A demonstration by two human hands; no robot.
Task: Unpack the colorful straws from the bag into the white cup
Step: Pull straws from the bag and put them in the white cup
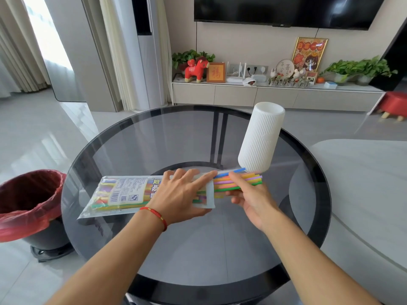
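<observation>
Writing on bag point(123, 193) seems illegible; right hand point(246, 195) grips straws point(240, 180).

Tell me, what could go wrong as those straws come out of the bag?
The white cup stands right beside the straws that the right hand pinches; a swing could topple it. The left hand only presses flat on the bag, which might slide on the glass table.

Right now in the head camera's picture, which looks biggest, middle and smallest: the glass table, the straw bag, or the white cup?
1. Glass table, by far the largest.
2. Straw bag.
3. White cup. It looks close to the bag in size, and it stands farther from the camera, so that order is unsure.
</observation>
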